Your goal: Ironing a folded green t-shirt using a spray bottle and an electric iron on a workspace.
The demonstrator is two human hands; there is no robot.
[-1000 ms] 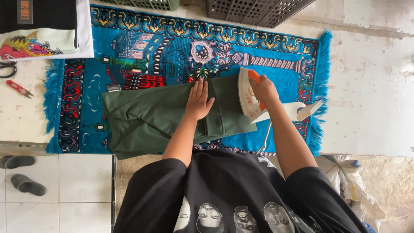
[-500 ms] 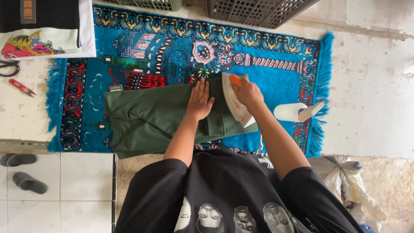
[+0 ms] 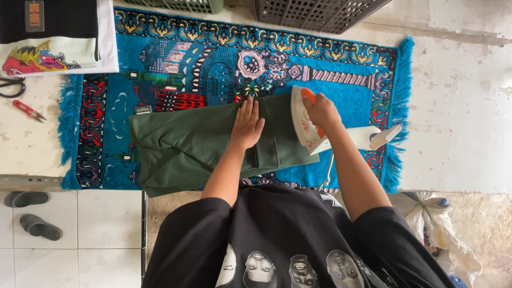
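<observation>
Left hand: your left hand (image 3: 247,124) lies flat, palm down, on the folded dark green cloth garment (image 3: 202,144); the fingers are straight, close together and point to the far side, gripping nothing.
Right hand: your right hand (image 3: 319,109) is wrapped around the orange handle of the white electric iron (image 3: 305,120), fingers curled tight on it.
Iron: it sits on the right end of the green garment, just right of your left hand, its pointed nose towards the far side; a white cord (image 3: 328,169) hangs from it towards you.
Garment: it lies across the middle of the bright blue patterned rug with fringed ends (image 3: 213,58), running left to right, with its near edge reaching the near edge of the rug.
Stand: a white plastic iron rest (image 3: 373,137) lies on the rug just right of the iron, partly behind your right forearm.
Far left: a folded stack of black and white printed clothes (image 3: 53,34) overlaps the rug's far left corner.
Left of the rug: small red-handled snips (image 3: 28,110) and black-handled scissors (image 3: 10,86) lie on the pale floor.
Far edge: a dark grey slotted plastic basket (image 3: 320,10) and a green slotted plastic basket (image 3: 181,5) stand beyond the rug.
Near left: a pair of grey sandals (image 3: 32,213) rests on white tiles.
Near right: a white plastic bag (image 3: 426,213) lies beside you.
</observation>
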